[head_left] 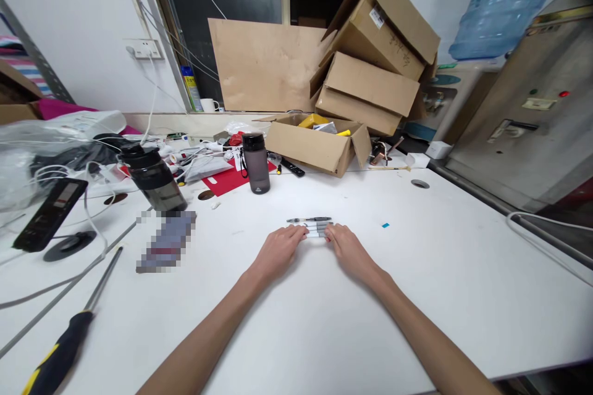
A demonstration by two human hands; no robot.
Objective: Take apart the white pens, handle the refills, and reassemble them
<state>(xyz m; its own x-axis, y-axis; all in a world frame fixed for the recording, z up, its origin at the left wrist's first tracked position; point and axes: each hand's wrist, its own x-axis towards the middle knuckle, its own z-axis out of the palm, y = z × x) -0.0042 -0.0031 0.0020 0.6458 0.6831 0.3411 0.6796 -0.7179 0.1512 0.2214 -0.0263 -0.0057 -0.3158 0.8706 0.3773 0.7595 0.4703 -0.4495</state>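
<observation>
My left hand [279,249] has its fingers closed around the left ends of a few white pens with grey caps [317,230]. At their right ends, my right hand [351,250] grips the same pens with bent fingers. They lie side by side, running left to right, low over the white table [306,308]; whether they touch it, I cannot tell. Just beyond them a dark, partly clear pen [309,220] lies roughly parallel. The pens' tips and ends are hidden by my fingers.
Farther back stand a grey bottle [256,165] and an open cardboard box [308,143]. To the left are a black bottle [155,179], a blurred-out object [167,244] and a screwdriver [62,349]. A small blue piece [385,225] lies to the right.
</observation>
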